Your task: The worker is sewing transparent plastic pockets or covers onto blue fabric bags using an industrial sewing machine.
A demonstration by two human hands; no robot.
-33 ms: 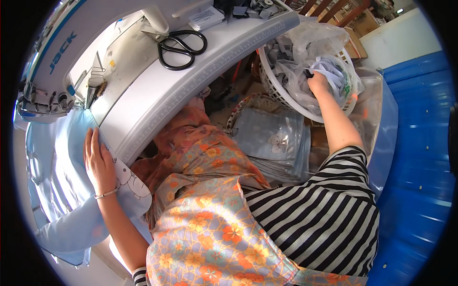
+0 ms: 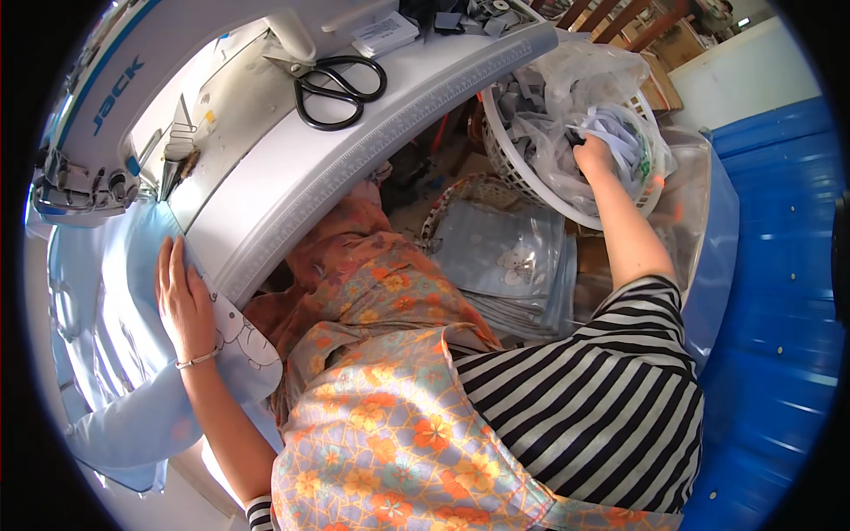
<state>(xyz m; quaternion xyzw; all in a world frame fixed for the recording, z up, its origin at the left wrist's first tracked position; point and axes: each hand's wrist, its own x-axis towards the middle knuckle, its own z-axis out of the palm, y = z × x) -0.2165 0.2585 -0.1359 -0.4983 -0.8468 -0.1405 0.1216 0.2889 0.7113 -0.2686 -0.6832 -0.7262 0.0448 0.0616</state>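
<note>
My left hand (image 2: 186, 301) lies flat with its fingers stretched out on light blue fabric (image 2: 115, 345) at the left edge of the sewing table. A cartoon animal outline is printed on a rounded part of this fabric beside my wrist. Far to the right, my right hand (image 2: 595, 159) reaches into a white plastic basket (image 2: 580, 217) lined with a clear plastic bag (image 2: 602, 66). Its fingers are closed among pale fabric strips (image 2: 620, 133). A small dark piece shows at the fingertips; I cannot make out what it is.
A sewing machine (image 2: 97, 115) stands at the far left. Black-handled scissors (image 2: 332, 93) lie on the white tabletop (image 2: 257, 168), which has a ruler edge. Below the basket rests a stack of light blue printed pieces (image 2: 496, 252). Blue corrugated sheeting (image 2: 775, 265) lies at the right.
My right hand has shifted very slightly to the right inside the basket. My left hand and the fabric under it look the same.
</note>
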